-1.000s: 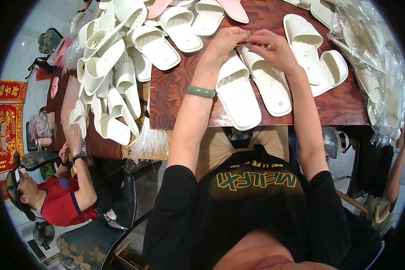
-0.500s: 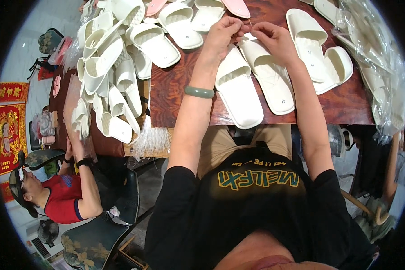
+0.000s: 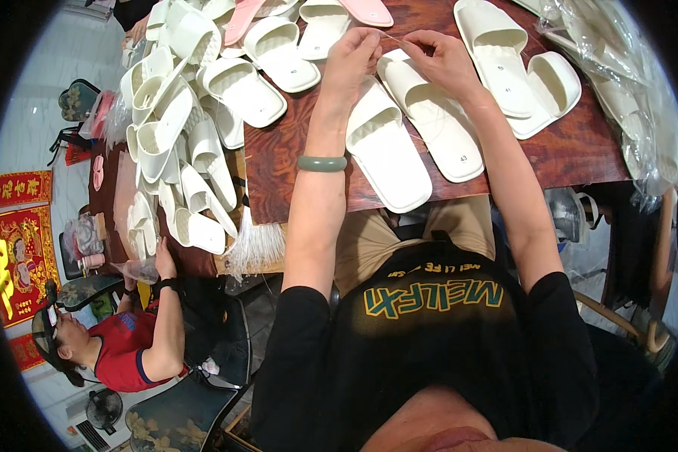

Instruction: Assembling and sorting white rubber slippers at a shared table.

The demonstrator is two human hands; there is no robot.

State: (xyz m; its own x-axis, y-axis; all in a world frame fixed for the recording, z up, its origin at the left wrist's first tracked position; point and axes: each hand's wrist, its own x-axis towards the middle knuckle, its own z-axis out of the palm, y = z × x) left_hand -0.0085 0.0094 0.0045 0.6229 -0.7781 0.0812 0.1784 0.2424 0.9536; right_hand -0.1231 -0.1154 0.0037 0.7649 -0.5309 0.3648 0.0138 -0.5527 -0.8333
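In the head view, the left hand [image 3: 356, 56] and right hand [image 3: 441, 60] each pinch a thin thread [image 3: 390, 36], stretched between them near the far ends of two white slippers [image 3: 390, 162] on the table [image 3: 279, 181], no finished knot visible.

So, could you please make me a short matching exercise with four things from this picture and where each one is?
Things:
1. bangle
2. thin strand
3. bundle of whitish strands
4. pink slippers

Places:
A. beside the near left corner of the wooden table
B. cut off by the picture's top edge
C. around the left arm
D. between the fingertips of the left hand and right hand

Right pairs: 1-C, 2-D, 3-A, 4-B.
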